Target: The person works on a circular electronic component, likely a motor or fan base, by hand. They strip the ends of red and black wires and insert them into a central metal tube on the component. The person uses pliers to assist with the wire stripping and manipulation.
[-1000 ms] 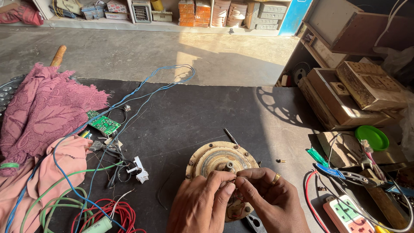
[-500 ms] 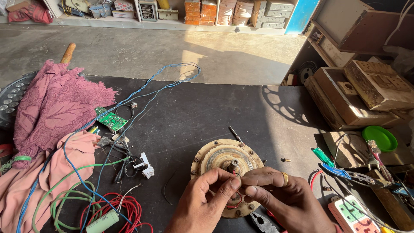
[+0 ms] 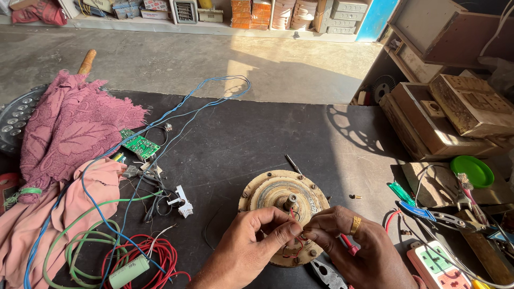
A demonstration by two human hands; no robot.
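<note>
The round motor disc (image 3: 282, 199) lies flat on the dark desk (image 3: 241, 139), near its front edge, and everything else sits around it. Nearest, over the disc's front rim, the left hand (image 3: 251, 246) and the right hand (image 3: 350, 243) meet fingertip to fingertip; the fingers of both are pressed together, pinching the thin red wires (image 3: 295, 247) that come off the disc (a ring shows on the right hand). Just in front of the disc, partly under the right hand, lie pliers (image 3: 327, 274). Left of the disc rest a coil of red cable (image 3: 155, 257) and a white connector (image 3: 183, 202), with loose green wire (image 3: 80, 235) beyond the coil. Right of the disc are a small screw (image 3: 354, 197), a green-handled tool (image 3: 400, 191) and a white power strip (image 3: 439, 265). Farther left of the disc lie a green circuit board (image 3: 139, 144) and a pink cloth (image 3: 69, 134). Blue wire (image 3: 203, 99) loops behind the disc. Wooden boxes (image 3: 455, 112) stand to its far right.
</note>
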